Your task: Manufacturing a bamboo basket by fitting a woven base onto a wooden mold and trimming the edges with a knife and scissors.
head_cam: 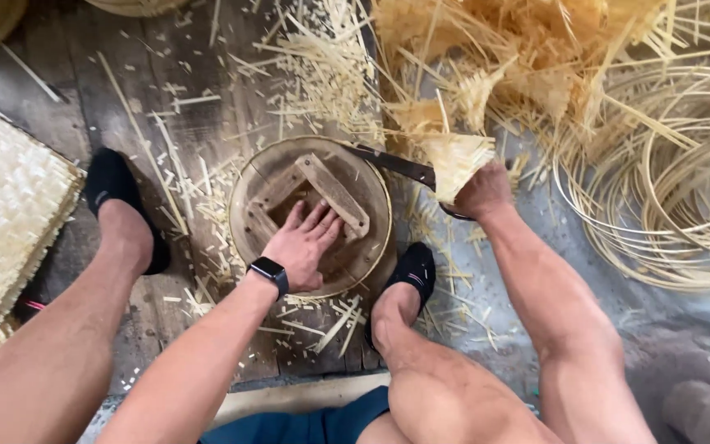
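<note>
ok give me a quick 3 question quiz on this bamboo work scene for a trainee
1. True or false: the left hand lies flat on the round wooden block.
2. What does the right hand grip? A) a hammer B) a knife and a woven bamboo piece C) nothing
3. What is stacked at the far left of the view?

Key: 1 true. 2 B. 3 woven bamboo mats.

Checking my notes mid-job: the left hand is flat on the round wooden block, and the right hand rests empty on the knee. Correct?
Not quite. The head view shows the right hand by a large knife and a woven bamboo piece. The left hand does lie flat on the round wooden block.
</note>
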